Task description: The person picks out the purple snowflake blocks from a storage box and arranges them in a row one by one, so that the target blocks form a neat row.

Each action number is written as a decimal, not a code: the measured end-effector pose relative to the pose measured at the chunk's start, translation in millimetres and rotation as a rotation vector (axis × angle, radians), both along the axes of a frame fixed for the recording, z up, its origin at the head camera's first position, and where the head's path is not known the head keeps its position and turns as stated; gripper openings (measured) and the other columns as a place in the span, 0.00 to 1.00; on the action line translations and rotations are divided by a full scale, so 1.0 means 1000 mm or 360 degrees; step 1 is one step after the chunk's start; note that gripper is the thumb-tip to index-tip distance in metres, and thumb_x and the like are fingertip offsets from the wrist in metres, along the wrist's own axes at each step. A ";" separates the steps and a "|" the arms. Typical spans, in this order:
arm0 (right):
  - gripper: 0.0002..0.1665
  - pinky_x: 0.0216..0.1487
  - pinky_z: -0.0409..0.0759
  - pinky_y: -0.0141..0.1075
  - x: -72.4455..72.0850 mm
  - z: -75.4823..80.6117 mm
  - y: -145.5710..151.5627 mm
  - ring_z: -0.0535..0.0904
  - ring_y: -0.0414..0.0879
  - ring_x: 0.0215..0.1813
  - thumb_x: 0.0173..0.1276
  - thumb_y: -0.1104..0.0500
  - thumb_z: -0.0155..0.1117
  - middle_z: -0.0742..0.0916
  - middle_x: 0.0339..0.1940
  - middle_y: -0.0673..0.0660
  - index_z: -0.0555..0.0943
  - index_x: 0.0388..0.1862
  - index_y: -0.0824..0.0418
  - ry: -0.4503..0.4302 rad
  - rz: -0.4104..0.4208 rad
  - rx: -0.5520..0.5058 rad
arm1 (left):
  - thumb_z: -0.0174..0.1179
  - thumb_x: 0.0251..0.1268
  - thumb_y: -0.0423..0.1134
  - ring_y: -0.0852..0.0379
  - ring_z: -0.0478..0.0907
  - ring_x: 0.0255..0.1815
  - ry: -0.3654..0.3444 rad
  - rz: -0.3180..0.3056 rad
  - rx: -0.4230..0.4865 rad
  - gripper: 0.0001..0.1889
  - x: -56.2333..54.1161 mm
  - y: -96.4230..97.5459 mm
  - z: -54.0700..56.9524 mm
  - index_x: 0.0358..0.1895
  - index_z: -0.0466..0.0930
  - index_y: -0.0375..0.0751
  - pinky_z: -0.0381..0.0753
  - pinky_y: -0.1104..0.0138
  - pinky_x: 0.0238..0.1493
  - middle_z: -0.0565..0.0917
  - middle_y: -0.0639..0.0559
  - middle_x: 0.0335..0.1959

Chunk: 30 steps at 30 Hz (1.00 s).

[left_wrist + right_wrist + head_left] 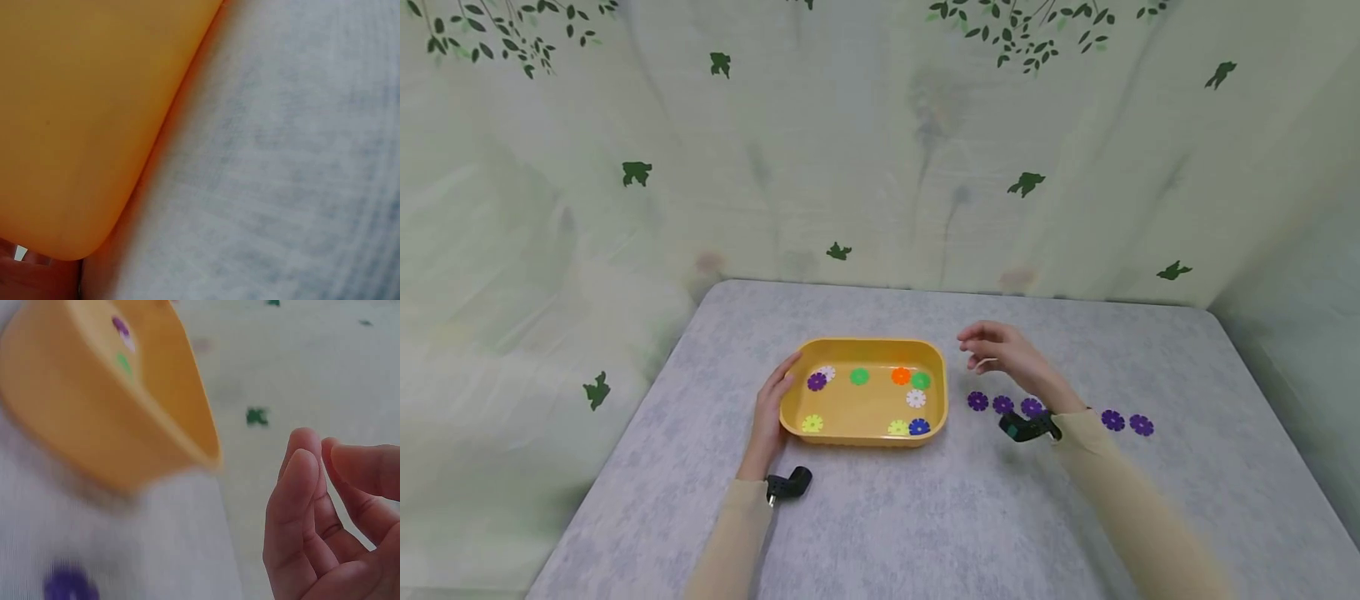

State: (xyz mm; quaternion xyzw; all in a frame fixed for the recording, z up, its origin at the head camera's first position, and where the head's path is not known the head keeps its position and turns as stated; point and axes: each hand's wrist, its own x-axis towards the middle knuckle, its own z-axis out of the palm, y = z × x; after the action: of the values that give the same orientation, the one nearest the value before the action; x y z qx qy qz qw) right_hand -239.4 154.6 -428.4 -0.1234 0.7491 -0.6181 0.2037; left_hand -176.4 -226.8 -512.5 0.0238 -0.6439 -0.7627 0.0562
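A yellow plastic tray [857, 440] stands on the table, with flower-shaped pieces in several colours lying inside. My left hand [767, 417] holds the tray at its left end, fingers along the outer wall and thumb near the rim. In the left wrist view, the tray's wall [81, 125] hides most of that hand. My right hand [1003, 350] hovers right of the tray with loosely bent fingers. Nothing shows between its thumb and fingers [290, 494] in the right wrist view. Below it runs a row of purple flower pieces [977, 401], partly covered by the wrist.
Inside the tray are a green flower piece [859, 377], an orange one [900, 376], a blue one [919, 427] and a yellow one [812, 423], among others. A grey patterned cloth covers the table [887, 533]. A leaf-printed curtain [880, 167] hangs behind it.
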 end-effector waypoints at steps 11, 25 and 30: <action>0.17 0.49 0.80 0.48 -0.006 -0.001 -0.108 0.78 0.59 0.42 0.74 0.61 0.52 0.76 0.55 0.73 0.73 0.55 0.71 -0.0168 0.0304 -0.0054 | 0.44 0.77 0.41 0.60 0.58 0.71 0.0013 -0.0005 -0.0002 0.21 -0.001 0.000 -0.001 0.68 0.68 0.43 0.57 0.68 0.70 0.66 0.54 0.70; 0.21 0.50 0.81 0.46 -0.004 -0.023 -0.181 0.81 0.55 0.45 0.73 0.61 0.53 0.77 0.59 0.67 0.72 0.61 0.69 -0.0299 0.0481 0.0008 | 0.44 0.76 0.41 0.59 0.57 0.71 0.0003 -0.0019 0.0010 0.22 0.000 -0.003 0.000 0.69 0.67 0.42 0.58 0.67 0.70 0.65 0.53 0.70; 0.21 0.48 0.82 0.43 -0.006 -0.032 -0.196 0.81 0.57 0.47 0.73 0.64 0.51 0.77 0.58 0.66 0.70 0.62 0.70 -0.0373 0.0456 -0.0033 | 0.43 0.77 0.41 0.59 0.56 0.71 0.0007 -0.0035 0.0001 0.22 -0.001 -0.003 0.000 0.70 0.66 0.41 0.57 0.66 0.70 0.64 0.52 0.71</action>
State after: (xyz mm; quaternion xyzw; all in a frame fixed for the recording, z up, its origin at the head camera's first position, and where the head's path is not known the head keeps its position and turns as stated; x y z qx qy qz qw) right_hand -245.7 -41.5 -460.3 -0.1582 0.6885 -0.6007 0.3743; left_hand -177.0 -229.8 -512.8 0.0151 -0.6438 -0.7634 0.0491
